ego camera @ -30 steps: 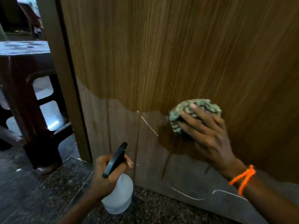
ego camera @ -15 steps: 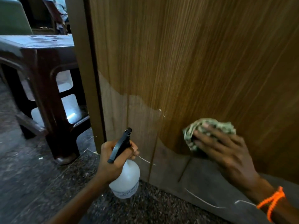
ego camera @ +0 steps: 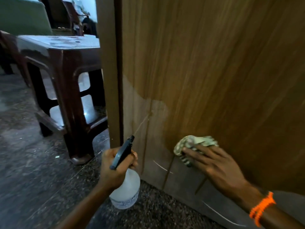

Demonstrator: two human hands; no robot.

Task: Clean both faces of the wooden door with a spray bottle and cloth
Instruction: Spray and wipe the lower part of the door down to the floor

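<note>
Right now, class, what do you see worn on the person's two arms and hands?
Both forearms are bare, with no sleeves in view. The right hand has an orange beaded thread band wound round its wrist. The left hand shows no glove, ring or band.

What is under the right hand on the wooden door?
Under the right hand is a crumpled greenish cloth, pressed flat against the wooden door. Its upper part shows above the fingers; the rest, and the door surface behind it, are covered.

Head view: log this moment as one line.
left hand: grips spray bottle, nozzle toward door | right hand: presses cloth flat on door | lower door: paler patch
</note>
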